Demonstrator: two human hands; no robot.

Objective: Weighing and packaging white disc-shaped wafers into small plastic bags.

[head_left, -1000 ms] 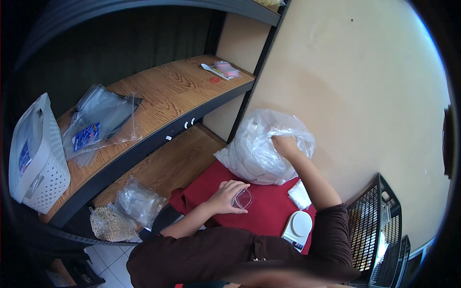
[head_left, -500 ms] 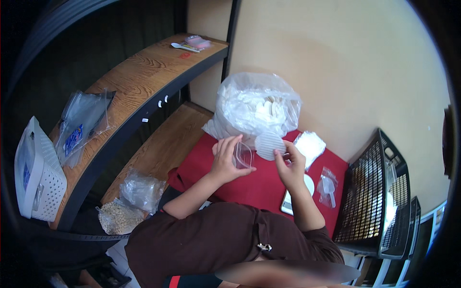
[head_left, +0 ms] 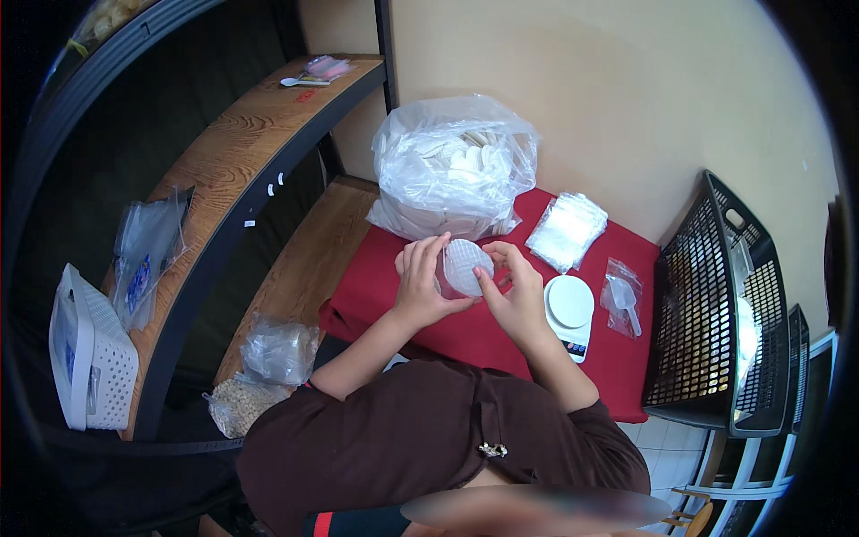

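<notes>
I can't read a single word or number from where I stand. Nearest the fingers of the right hand (head_left: pixel 519 294), to their right and closer to the body, a white scale (head_left: pixel 570 309) has a small dark panel (head_left: pixel 574 348) with markings too tiny to read. Well left of the left hand (head_left: pixel 418 288) and its fingers, a clear bag (head_left: pixel 150 237) shows a blue printed patch (head_left: pixel 140 279). Between bag and fingers, three white stickers (head_left: pixel 270 190) dot the dark shelf edge (head_left: pixel 234 237); farther out, a red mark (head_left: pixel 305 95) sits on the wood.
</notes>
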